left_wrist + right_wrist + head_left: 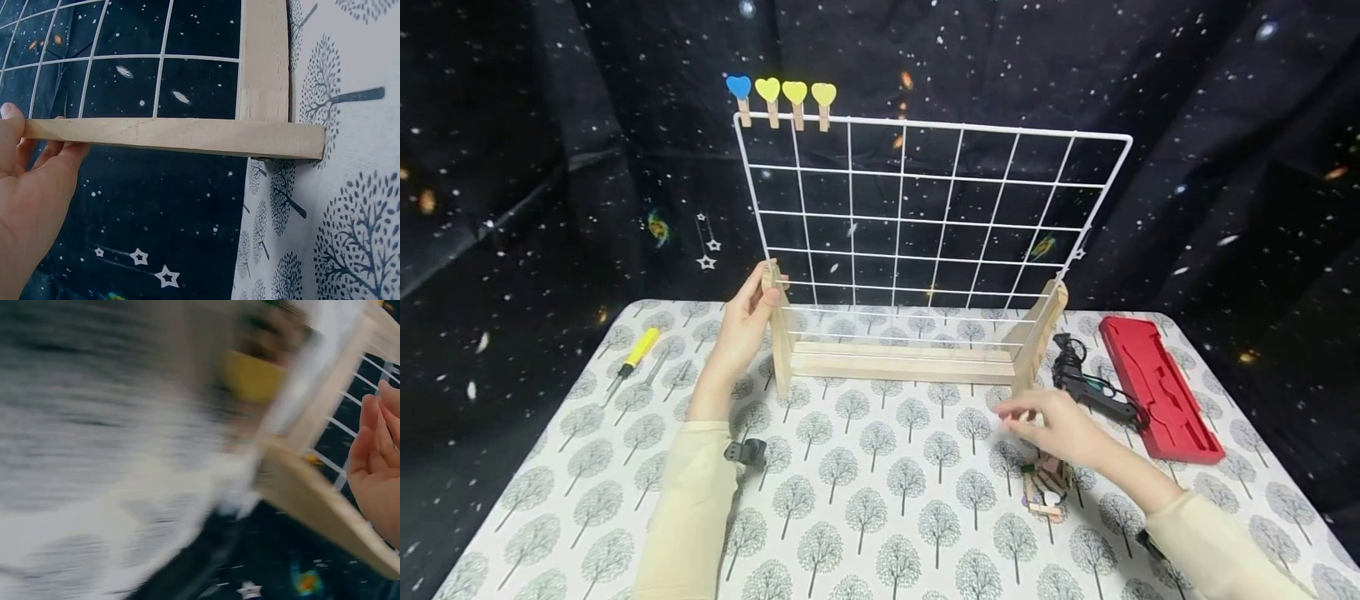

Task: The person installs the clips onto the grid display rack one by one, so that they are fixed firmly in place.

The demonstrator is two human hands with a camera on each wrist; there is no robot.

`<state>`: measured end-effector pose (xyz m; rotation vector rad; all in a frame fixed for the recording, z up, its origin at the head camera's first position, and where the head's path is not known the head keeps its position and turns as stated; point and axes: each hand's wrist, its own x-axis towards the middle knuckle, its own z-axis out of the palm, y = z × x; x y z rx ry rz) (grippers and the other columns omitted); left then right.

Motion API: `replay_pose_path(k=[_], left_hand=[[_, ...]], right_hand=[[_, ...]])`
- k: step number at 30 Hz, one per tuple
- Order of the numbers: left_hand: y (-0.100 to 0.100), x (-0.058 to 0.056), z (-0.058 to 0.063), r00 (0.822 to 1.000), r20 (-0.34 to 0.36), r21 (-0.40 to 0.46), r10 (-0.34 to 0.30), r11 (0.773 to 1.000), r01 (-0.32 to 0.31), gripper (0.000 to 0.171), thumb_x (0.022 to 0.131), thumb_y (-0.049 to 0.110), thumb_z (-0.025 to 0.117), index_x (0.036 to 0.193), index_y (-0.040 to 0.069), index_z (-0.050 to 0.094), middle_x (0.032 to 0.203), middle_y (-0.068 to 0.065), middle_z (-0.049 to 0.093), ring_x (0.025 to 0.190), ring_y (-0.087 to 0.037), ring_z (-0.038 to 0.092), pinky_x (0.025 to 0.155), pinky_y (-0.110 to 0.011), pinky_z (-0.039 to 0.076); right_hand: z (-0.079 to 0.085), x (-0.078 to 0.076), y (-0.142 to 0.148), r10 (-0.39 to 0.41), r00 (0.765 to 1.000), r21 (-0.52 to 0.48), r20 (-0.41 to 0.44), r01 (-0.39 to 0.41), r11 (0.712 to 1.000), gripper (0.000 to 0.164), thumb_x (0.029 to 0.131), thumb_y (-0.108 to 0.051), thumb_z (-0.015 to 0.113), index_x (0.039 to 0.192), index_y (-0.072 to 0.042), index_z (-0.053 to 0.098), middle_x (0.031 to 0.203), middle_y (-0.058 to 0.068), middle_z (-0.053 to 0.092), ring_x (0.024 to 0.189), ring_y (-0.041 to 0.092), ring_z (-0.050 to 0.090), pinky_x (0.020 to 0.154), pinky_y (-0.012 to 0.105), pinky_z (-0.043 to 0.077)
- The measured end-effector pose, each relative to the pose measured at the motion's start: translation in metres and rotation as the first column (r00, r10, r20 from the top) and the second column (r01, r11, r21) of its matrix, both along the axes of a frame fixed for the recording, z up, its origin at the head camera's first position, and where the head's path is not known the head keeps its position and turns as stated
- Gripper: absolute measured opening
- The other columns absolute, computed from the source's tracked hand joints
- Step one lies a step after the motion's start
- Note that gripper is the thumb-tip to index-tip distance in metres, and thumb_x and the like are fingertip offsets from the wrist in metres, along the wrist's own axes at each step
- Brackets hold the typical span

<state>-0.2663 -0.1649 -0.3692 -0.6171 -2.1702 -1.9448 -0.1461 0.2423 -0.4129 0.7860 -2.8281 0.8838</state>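
A wooden stand (902, 362) holds a white wire grid (925, 200) that leans back. Along the grid's top bar, at its left end, sit several clothespins, one with a blue heart (739, 87) and others with yellow hearts (794, 92). My left hand (745, 312) grips the top of the stand's left side piece (175, 134), thumb and fingers on either face of the wood. Over the table, by the stand's right foot, my right hand (1056, 425) has loosely bent fingers; nothing shows between them. Just below it lies a pile of small wooden clothespins (1047, 487), partly hidden by the hand.
A yellow-handled screwdriver (638, 354) lies at the left with thin metal pieces beside it. To the right are a black glue-gun-like tool (1093, 392) with a coiled cord and an open red case (1165, 396). Dark star-patterned cloth (550, 150) hangs behind the table.
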Motion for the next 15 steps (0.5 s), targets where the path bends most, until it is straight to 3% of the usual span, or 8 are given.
replay_pose_path(k=[2,5,11,15], left_hand=[[-0.001,0.0,0.0,1.0,0.004,0.009,0.001,1.0,-0.001,0.044,0.091,0.023,0.04,0.135,0.026,0.031,0.126,-0.012,0.045,0.118,-0.027,0.041,0.1,-0.037,0.033],[-0.002,0.0,-0.001,1.0,0.008,0.009,0.005,1.0,-0.005,0.045,0.091,0.024,0.039,0.135,0.027,0.03,0.127,-0.012,0.045,0.119,-0.027,0.04,0.1,-0.037,0.033],[-0.001,-0.001,-0.003,1.0,0.009,0.006,0.0,1.0,0.0,0.046,0.091,0.024,0.039,0.136,0.026,0.027,0.128,-0.014,0.043,0.12,-0.028,0.038,0.101,-0.037,0.031],[0.001,-0.002,-0.003,1.0,0.008,0.003,-0.001,1.0,0.001,0.046,0.092,0.024,0.04,0.136,0.025,0.027,0.128,-0.014,0.043,0.12,-0.025,0.04,0.101,-0.037,0.031]], right_hand=[[-0.011,0.01,0.013,0.013,0.999,0.009,0.052,-0.013,1.0,0.024,0.078,-0.014,0.064,0.101,-0.009,0.064,0.082,-0.008,0.061,0.061,0.001,0.055,0.054,0.018,0.049],[-0.022,0.021,0.029,0.024,0.998,0.052,0.057,-0.027,0.998,0.022,0.077,-0.015,0.065,0.099,-0.011,0.064,0.087,-0.006,0.063,0.066,0.004,0.058,0.056,0.021,0.051],[-0.035,0.032,0.048,0.061,0.992,0.164,-0.109,-0.043,0.986,0.018,0.075,-0.022,0.068,0.093,-0.021,0.066,0.091,-0.014,0.061,0.085,0.004,0.056,0.072,0.028,0.049],[-0.035,0.035,0.047,0.078,0.986,0.209,-0.146,-0.046,0.977,0.019,0.075,-0.025,0.068,0.093,-0.024,0.065,0.093,-0.016,0.06,0.087,0.004,0.055,0.075,0.03,0.048]])
